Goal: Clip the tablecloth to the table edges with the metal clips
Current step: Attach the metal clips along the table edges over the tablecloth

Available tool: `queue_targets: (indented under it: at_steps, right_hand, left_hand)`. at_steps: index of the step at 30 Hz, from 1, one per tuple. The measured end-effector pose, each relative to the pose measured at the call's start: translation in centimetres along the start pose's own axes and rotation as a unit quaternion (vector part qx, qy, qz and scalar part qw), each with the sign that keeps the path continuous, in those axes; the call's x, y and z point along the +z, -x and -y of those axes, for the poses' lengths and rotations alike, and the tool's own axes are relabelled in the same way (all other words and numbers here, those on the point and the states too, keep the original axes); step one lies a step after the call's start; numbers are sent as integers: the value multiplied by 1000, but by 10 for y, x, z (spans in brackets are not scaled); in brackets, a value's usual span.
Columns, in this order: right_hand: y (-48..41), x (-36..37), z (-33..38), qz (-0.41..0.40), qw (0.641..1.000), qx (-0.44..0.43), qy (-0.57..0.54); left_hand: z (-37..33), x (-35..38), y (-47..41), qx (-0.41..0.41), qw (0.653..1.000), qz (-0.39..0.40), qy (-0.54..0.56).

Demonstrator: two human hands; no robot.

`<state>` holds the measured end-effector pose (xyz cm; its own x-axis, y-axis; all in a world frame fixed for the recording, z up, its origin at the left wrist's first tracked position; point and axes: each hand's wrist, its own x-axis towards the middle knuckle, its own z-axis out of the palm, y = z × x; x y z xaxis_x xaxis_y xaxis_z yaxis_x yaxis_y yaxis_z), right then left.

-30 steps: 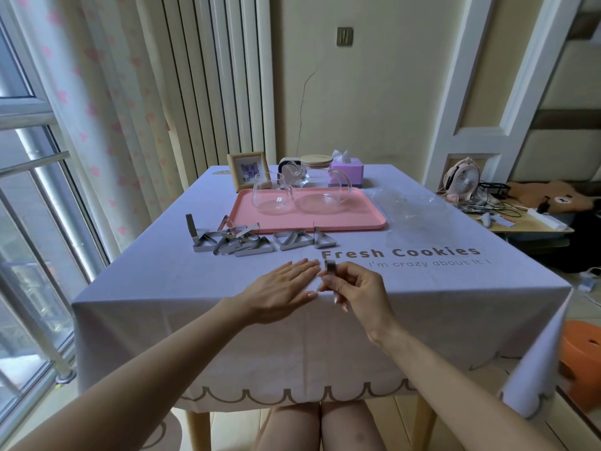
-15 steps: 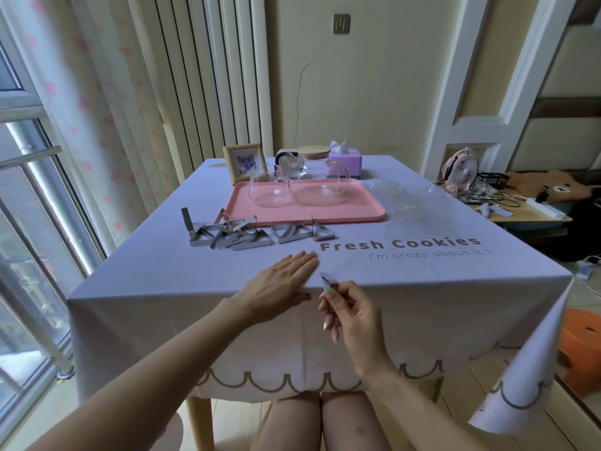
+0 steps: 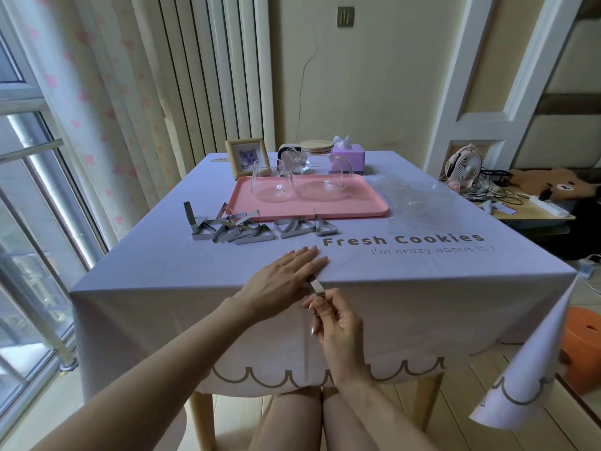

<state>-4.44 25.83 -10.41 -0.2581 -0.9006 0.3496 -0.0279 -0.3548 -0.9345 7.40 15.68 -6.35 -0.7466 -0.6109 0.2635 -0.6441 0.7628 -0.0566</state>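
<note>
Presses L hand (image 3: 286, 276) flat on tablecloth (image 3: 162, 271), fingers straight and together, tips aimed twd far right, palm just inside near edge (image 3: 422, 277). Pinches metal clip (image 3: 317, 287) w/ R hand (image 3: 338, 327): thumb and forefinger curled round clip's lower end, other fingers loosely curled below. Holds clip tilted, upper end at the fold of cloth over near edge, right by thumb side of L hand; touching or just apart, cannot tell. Has R hand in front of the hanging drape, below tabletop level, just right of L wrist. Cannot tell whether any part of clip sits under the tabletop: hidden by hand and cloth.

Further in, approx mid-table: heap of spare clips (image 3: 240, 227), well apart from both hands, plain cloth between. Just behind heap, pink tray (image 3: 367, 208) w/ glass cups (image 3: 271, 187). Behind tray: photo frame (image 3: 247, 157), lidded glass jug (image 3: 317, 156), purple tissue box (image 3: 348, 157). Right of tray, clear plastic bag (image 3: 416, 203), beyond "Fresh Cookies" print.

Near edge straight, left to right, cloth draped over it w/ scalloped hem (image 3: 260, 379) hanging in front. Plain cloth along that edge both sides of hands. Near-right cloth corner (image 3: 527, 379) sticking out as a loose cone, past the table. Left side: window (image 3: 29, 222) and curtain (image 3: 107, 109) near table. Right side: fan (image 3: 461, 167) on a low side table, orange stool (image 3: 582, 346) beside cloth corner. Knees under near edge.
</note>
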Motion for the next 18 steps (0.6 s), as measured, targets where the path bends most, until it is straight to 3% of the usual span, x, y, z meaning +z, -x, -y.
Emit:
queue_targets:
  at_steps: [11, 18]
  right_hand:
    - [3, -1, -13, -63, 986, -117, 104]
    - [-2, -5, -15, -29, 990, -100, 95]
  left_hand:
    - [3, 4, 0, 15, 1000, -23, 1]
    - [2, 3, 9, -13, 989, -89, 113]
